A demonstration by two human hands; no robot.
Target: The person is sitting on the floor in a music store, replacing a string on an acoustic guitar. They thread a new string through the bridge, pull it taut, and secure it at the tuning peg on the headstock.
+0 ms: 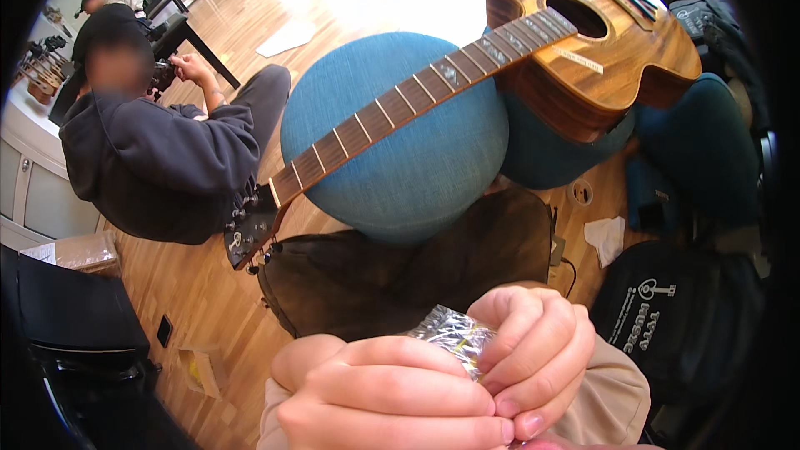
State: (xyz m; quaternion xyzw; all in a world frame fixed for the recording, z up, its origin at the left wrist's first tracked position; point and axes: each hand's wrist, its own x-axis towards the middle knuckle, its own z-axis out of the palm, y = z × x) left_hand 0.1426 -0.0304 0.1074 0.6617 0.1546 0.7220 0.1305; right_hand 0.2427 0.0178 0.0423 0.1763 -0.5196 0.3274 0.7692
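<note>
A small crinkled clear plastic packet [454,335] with shiny silver and yellowish bits is pinched between my two hands, close to my lap. My left hand [387,396] has its fingers curled around the packet's near left side. On the other side, my right hand [542,354] closes its bent fingers on it, and the fingertips of both hands meet below. What exactly lies inside cannot be made out. Beyond them an acoustic guitar [629,67] lies face up with no strings visible on its neck, across a round blue stool [358,192] and a second blue stool [546,146].
A dark soft bag [417,283] lies below the near stool. To the right are a black gig bag [667,317], a crumpled white cloth or paper [606,240] and a small round container [580,192]. A person in a dark hoodie [167,154] sits left, near a black chair [79,308] and a phone [165,331].
</note>
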